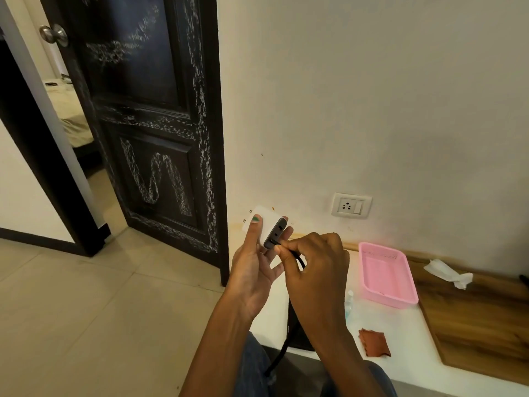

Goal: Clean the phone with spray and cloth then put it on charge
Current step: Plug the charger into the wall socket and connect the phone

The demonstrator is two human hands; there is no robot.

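The right hand (313,270) pinches the end of a black cable (300,260) between thumb and fingertips, closed tight on it, and holds the plug at the lowest port of a white charger (270,228). Whether the plug is seated in the port or only touching it cannot be told; the fingers cover the joint. The left hand (253,270) grips the charger around its body, thumb on the near side and fingers behind, with the dark port face turned toward the right hand. The charger's prongs show only as small marks at its far edge.

From the pinch the cable curves down behind the right wrist, comes out again below the forearm and runs off toward the person's lap, where its end is lost against dark cloth.

The phone (297,333) lies on the white table (400,333) under the right forearm, which hides most of it; only a dark slab shows. A small clear spray bottle (348,303) lies just beside the wrist, partly covered. A rust-brown cloth (374,342) lies to the right of the arm, near the table's front edge. Beyond them sits a pink basket (386,275), and a crumpled white tissue (449,273) rests on the wooden part of the surface. A wall socket (351,205) is above the basket.
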